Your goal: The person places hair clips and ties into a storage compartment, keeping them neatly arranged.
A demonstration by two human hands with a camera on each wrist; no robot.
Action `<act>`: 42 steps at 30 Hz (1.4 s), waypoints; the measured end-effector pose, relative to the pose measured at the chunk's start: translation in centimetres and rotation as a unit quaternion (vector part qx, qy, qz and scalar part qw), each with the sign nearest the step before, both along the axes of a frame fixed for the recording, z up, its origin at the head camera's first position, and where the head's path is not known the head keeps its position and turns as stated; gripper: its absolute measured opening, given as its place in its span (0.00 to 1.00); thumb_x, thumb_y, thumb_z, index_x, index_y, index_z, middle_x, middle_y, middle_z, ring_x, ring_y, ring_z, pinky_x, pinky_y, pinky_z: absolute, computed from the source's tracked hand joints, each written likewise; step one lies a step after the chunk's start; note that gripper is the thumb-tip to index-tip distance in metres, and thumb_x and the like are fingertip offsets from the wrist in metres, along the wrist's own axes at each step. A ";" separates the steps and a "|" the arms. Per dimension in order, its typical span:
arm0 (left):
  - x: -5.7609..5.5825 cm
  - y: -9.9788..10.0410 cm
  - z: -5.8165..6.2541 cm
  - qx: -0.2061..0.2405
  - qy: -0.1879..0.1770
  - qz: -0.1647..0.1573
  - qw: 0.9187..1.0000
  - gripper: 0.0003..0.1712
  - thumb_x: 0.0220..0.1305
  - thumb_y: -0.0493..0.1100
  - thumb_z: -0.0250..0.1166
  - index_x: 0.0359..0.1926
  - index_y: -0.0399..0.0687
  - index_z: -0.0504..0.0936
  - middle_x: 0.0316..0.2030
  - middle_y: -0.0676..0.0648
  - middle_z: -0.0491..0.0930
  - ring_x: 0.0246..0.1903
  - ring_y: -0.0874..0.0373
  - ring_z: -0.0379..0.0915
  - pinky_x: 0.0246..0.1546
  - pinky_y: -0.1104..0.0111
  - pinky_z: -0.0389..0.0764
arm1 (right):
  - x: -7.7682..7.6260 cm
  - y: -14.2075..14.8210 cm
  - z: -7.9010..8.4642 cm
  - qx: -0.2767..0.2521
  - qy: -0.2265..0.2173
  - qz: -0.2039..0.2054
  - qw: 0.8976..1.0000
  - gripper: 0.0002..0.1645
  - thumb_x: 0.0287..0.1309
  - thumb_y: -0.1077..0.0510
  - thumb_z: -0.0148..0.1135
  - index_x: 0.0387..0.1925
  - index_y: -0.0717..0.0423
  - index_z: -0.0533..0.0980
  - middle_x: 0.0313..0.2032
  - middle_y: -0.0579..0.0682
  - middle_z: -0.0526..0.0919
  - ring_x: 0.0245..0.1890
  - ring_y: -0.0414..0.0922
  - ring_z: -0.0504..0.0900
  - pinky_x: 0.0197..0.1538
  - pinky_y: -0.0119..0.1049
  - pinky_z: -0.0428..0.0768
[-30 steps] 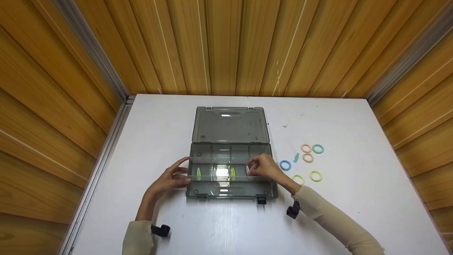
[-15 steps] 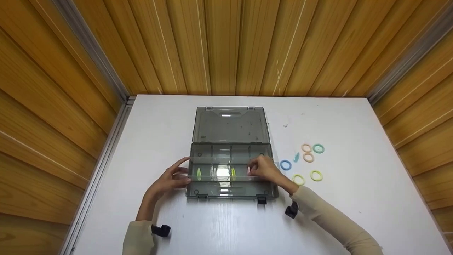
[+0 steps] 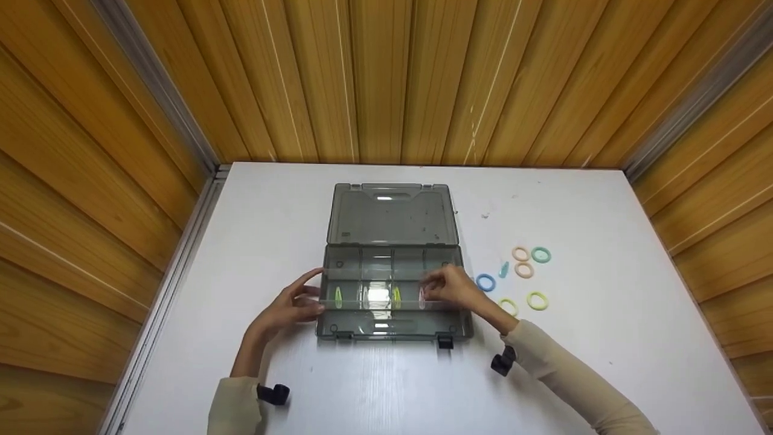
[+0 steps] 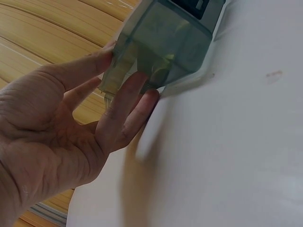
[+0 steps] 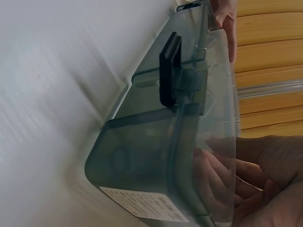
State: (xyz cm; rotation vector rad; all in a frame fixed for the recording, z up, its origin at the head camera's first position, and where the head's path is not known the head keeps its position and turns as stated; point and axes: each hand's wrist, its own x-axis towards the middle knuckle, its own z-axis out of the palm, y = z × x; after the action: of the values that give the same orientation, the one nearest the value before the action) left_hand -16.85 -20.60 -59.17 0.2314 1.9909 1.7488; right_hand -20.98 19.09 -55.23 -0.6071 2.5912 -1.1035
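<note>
A smoky, see-through compartment box (image 3: 392, 326) lies with its lid (image 3: 392, 217) folded back. In its middle row stand a green hair clip (image 3: 338, 296), a pale hair clip (image 3: 366, 296), a yellow hair clip (image 3: 397, 296) and a pink hair clip (image 3: 422, 296). My right hand (image 3: 450, 287) reaches into the right-hand compartment, thumb and finger pinching at the pink clip. Its fingertips show only through the clear wall in the right wrist view. My left hand (image 3: 290, 305) grips the left end of the box (image 4: 165, 52), fingers and thumb spread along it.
Right of the box lie several rings: blue (image 3: 485, 282), teal (image 3: 541, 254), orange (image 3: 520, 254) and yellow-green (image 3: 537, 301). A teal hair clip (image 3: 503, 269) is among them. A black latch (image 3: 445, 342) juts from the box's front. Wooden panels (image 3: 386, 78) rise behind the white table.
The pink clip shows more of its length now, lower in the compartment and lined up with the other clips. My right fingers have shifted slightly around it; my left hand stays put.
</note>
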 end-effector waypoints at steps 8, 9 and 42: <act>0.0 0.0 0.1 0.001 -0.001 0.003 1.000 0.51 0.66 0.38 0.70 0.82 0.56 0.51 0.65 0.26 0.65 0.54 0.48 0.80 0.55 0.53 0.85 | 0.2 1.2 1.4 -0.042 0.005 -0.004 0.999 0.14 0.58 0.67 0.71 0.46 0.69 0.85 0.36 0.61 0.90 0.32 0.51 0.89 0.31 0.25 0.81; 0.0 0.0 0.1 0.002 -0.003 0.005 1.000 0.51 0.66 0.37 0.70 0.82 0.56 0.51 0.65 0.27 0.65 0.54 0.47 0.79 0.55 0.53 0.85 | 0.1 1.5 1.5 -0.049 0.007 -0.005 0.999 0.14 0.59 0.66 0.71 0.46 0.69 0.85 0.36 0.61 0.90 0.32 0.50 0.89 0.31 0.24 0.81; -0.3 0.5 0.0 0.004 0.003 0.002 1.000 0.50 0.67 0.39 0.69 0.82 0.55 0.51 0.66 0.27 0.65 0.57 0.42 0.79 0.56 0.49 0.84 | -0.8 14.9 -0.9 -0.008 0.060 -0.221 0.973 0.14 0.63 0.67 0.66 0.48 0.74 0.82 0.36 0.67 0.88 0.30 0.54 0.90 0.30 0.20 0.78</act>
State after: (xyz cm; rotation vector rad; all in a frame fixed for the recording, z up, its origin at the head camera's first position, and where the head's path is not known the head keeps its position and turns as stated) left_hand -17.18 -20.06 -59.13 0.2365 1.9911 1.7595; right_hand -21.73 34.00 -56.11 -0.0955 2.9099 -1.2458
